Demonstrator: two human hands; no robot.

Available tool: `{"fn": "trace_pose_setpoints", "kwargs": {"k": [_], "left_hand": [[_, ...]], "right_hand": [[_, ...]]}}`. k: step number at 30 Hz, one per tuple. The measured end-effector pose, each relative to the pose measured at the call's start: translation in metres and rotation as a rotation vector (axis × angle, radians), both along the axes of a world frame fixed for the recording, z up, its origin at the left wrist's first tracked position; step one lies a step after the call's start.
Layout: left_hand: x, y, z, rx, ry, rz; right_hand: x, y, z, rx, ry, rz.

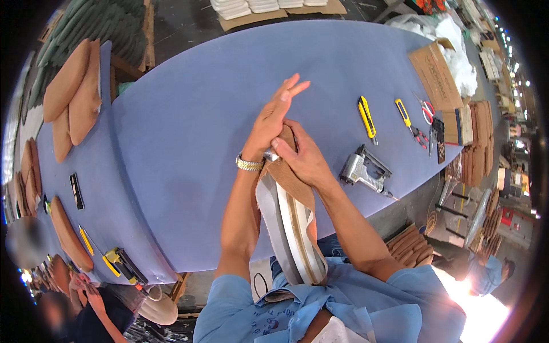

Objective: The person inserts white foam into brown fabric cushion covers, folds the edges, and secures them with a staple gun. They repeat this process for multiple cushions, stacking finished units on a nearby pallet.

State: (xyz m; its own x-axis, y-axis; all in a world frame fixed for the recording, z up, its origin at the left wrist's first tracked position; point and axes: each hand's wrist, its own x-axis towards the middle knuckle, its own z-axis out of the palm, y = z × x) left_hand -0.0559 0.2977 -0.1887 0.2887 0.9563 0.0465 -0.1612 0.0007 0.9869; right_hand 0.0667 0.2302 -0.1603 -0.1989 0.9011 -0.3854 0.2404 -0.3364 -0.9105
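Observation:
A seat pad (289,228) stands on edge between my forearms, leaning toward my body. Its side shows white foam, a thin tan layer and a grey fabric. Brown fabric (291,180) covers its upper end. My right hand (302,153) is closed around that end, thumb on top, fingers gripping the brown fabric. My left hand (273,119) lies flat along the end's left side, fingers stretched out and pointing away. A metal-band watch (249,164) is on my left wrist. To the right, a silver staple gun (366,172) lies on the blue table (194,131).
Right: yellow utility knife (367,119), yellow-handled tool (403,112), red-handled scissors (428,112), cardboard box (437,74). Left: stacked brown pads (74,97), a phone (76,191), another pad (70,235), a black-and-yellow staple gun (124,264). A co-worker's hand (96,298) shows at lower left.

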Motion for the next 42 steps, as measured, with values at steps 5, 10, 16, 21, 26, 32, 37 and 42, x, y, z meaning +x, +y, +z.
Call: {"fn": "trace_pose_setpoints", "kwargs": {"k": [5, 10, 16, 21, 26, 32, 37, 42], "left_hand": [[-0.006, -0.013, 0.0, -0.064, 0.045, 0.009], [-0.012, -0.032, -0.006, -0.152, -0.083, -0.047], [-0.004, -0.056, -0.005, -0.087, -0.099, 0.097], [0.0, -0.072, -0.012, -0.028, -0.099, 0.153], [0.001, -0.077, -0.015, 0.042, -0.062, 0.175], [0.002, -0.081, -0.019, 0.043, -0.043, 0.143], [0.005, -0.088, -0.018, 0.017, -0.029, 0.175], [0.009, -0.09, -0.021, 0.052, -0.003, 0.211]], "right_hand": [[-0.002, -0.011, -0.015, 0.062, -0.017, -0.034], [0.002, -0.016, -0.003, 0.013, 0.101, -0.006], [0.009, -0.031, -0.002, -0.014, 0.161, -0.049], [0.071, -0.053, -0.006, 0.086, -0.01, 0.108], [0.184, -0.099, -0.04, 0.295, -0.927, 0.17], [0.212, -0.107, -0.082, 0.298, -1.088, 0.256], [0.229, -0.099, -0.094, 0.335, -1.062, 0.288], [0.228, -0.053, -0.044, -0.003, -0.645, 0.261]]}}
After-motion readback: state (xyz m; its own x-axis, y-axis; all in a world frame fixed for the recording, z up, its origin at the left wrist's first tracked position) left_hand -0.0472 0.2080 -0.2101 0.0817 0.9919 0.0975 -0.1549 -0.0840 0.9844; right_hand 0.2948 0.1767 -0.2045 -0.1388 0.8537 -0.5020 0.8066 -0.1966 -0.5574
